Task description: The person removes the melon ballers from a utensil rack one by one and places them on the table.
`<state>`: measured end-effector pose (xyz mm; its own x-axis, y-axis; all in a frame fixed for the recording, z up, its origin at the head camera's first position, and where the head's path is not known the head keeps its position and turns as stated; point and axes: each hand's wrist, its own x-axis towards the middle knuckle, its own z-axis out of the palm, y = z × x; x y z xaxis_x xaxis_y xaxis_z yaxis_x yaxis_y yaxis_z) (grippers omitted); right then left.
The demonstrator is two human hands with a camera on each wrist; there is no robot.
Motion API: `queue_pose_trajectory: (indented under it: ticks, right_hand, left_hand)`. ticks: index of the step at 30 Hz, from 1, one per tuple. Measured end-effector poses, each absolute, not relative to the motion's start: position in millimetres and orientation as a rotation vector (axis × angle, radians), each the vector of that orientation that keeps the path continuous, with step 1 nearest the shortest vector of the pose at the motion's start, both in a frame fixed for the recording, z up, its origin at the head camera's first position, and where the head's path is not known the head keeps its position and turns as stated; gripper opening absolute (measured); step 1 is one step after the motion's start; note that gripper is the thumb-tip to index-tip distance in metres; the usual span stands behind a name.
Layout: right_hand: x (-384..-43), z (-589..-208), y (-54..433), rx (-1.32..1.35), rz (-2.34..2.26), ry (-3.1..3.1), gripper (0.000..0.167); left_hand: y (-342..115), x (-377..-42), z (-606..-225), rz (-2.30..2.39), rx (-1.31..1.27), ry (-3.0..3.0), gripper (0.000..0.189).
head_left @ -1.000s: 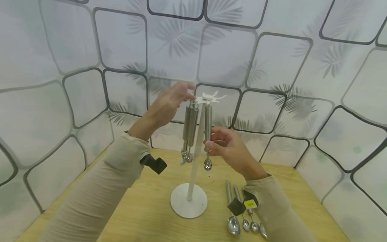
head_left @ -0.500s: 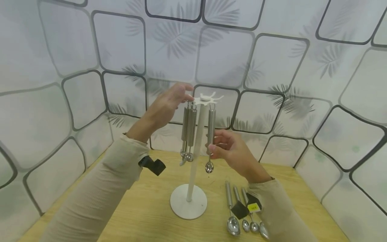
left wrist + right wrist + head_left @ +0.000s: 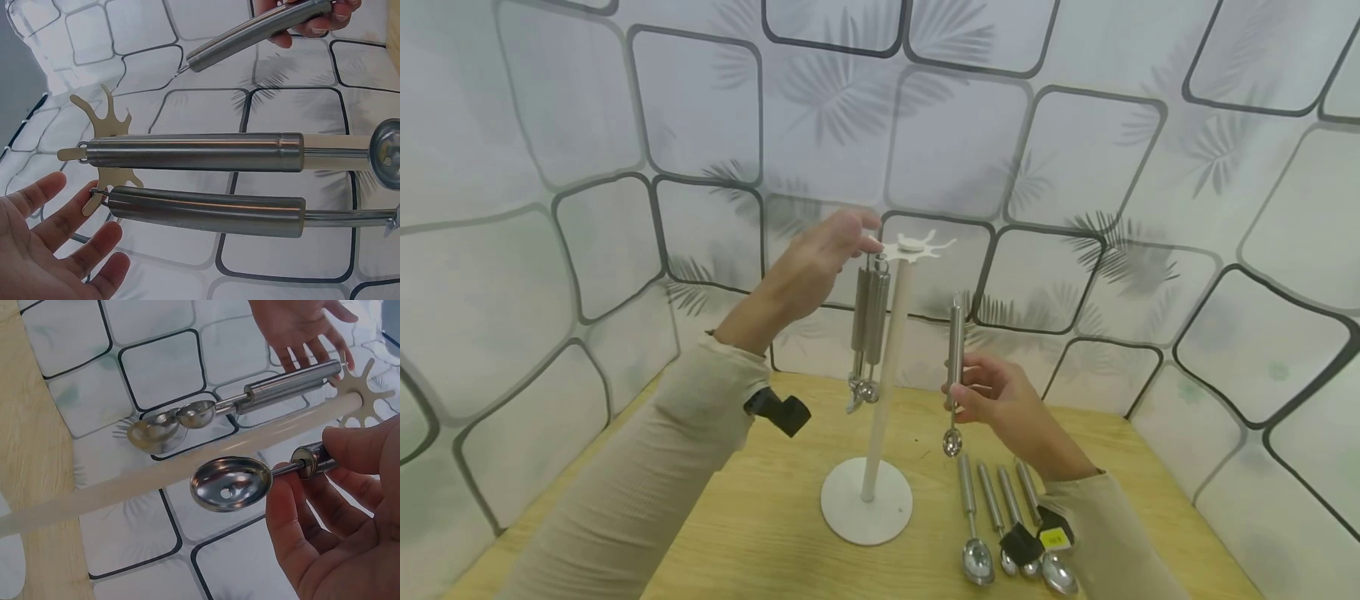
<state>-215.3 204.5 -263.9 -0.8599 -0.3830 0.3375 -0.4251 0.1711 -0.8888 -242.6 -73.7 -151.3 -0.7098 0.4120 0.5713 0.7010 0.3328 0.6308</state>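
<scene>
My right hand [image 3: 1011, 412] grips a metal melon baller [image 3: 956, 342] by its handle, upright and apart from the stand. Its oval bowl with a hole [image 3: 219, 478] points down. A white stand [image 3: 880, 417] carries a ring of hooks [image 3: 912, 247] on top. From its left hooks hang two metal utensils [image 3: 871, 312], with a round scoop bowl [image 3: 389, 153] on one; the other's end is partly cut off in the left wrist view. My left hand [image 3: 816, 258] has its fingers loosely extended at the hook [image 3: 94, 203] of the nearer handle, gripping nothing.
Several metal scoops and spoons [image 3: 977, 560] lie in a row on the wooden table [image 3: 760, 517], right of the stand's round base [image 3: 867, 523]. My right wrist camera [image 3: 1022, 543] covers some of them. Patterned cloth walls [image 3: 955, 142] enclose the back and sides.
The melon baller has come off the stand's front hook. My right hand has moved it right and down, away from the stand. My left hand stays by the left hooks.
</scene>
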Motion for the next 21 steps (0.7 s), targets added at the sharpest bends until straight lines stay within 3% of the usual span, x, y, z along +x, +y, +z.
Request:
queue_pose_trajectory:
  ticks: [21]
  right_hand:
    - [-220,-315,259,0.559,1.823,-2.460,0.030]
  left_hand:
    - [-76,-241,-146,-1.098,-0.963,-2.419,0.050]
